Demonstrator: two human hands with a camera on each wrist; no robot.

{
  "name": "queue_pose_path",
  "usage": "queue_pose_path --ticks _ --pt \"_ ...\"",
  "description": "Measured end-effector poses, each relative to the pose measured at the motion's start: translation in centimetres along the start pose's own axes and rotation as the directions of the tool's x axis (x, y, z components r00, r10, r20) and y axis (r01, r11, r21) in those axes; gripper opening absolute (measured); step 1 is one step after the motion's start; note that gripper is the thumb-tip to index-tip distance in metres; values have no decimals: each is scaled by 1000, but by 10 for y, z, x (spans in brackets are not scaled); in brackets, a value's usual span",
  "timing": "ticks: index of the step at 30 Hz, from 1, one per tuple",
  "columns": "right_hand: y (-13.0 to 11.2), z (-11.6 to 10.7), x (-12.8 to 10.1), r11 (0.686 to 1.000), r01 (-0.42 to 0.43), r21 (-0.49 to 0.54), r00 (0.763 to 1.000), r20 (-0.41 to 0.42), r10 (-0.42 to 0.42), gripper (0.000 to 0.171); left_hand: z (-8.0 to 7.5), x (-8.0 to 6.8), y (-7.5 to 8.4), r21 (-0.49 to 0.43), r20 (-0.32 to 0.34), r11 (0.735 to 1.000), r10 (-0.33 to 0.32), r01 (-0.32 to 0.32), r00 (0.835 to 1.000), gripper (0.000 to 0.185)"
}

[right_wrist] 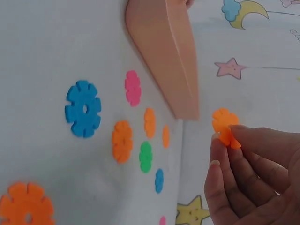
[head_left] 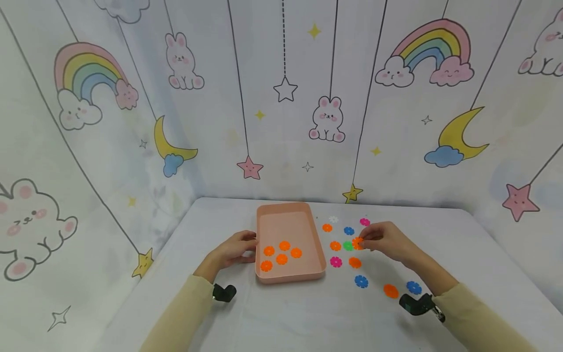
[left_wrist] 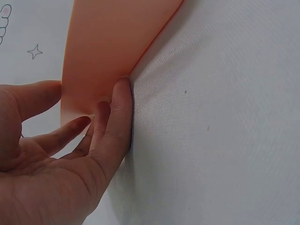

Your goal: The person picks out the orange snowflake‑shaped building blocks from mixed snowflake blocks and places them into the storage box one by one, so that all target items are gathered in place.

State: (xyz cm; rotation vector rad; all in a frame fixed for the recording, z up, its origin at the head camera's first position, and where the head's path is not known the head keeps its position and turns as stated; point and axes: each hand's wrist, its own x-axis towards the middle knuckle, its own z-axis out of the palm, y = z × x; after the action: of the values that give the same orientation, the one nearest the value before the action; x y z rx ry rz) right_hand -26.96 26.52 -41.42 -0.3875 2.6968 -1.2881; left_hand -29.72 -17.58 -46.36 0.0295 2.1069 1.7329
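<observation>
With the right hand [head_left: 388, 240], we pinch one orange disc [right_wrist: 224, 120] between thumb and fingertips, above the table [head_left: 264, 318], beyond the right edge of the tray [head_left: 288, 222]. We rest the left hand [head_left: 237, 247], fingers parted, against its left edge. Inside lie five orange discs [head_left: 282, 259].

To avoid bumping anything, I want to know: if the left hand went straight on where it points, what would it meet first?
The left hand would meet the side of the peach tray first; its fingers seem to touch it, though the exact contact is hard to judge.
</observation>
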Motion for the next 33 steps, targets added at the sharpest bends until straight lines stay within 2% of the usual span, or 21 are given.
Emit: queue_pose_path --ticks 10,18,23,33 --pt "-20 26 19 998 56 41 998 37 -57 21 -1 1 -2 -2 -3 1000 -10 10 1000 49" --pt "-29 44 36 995 60 79 996 68 -65 16 -1 2 -2 -1 -8 1000 -17 17 1000 48" --pt "-35 57 51 989 103 109 990 84 -112 12 -1 2 0 4 -3 1000 -20 20 1000 49" --pt "-46 81 75 988 116 101 987 98 -126 9 -2 3 1 4 -6 1000 -24 24 1000 49"
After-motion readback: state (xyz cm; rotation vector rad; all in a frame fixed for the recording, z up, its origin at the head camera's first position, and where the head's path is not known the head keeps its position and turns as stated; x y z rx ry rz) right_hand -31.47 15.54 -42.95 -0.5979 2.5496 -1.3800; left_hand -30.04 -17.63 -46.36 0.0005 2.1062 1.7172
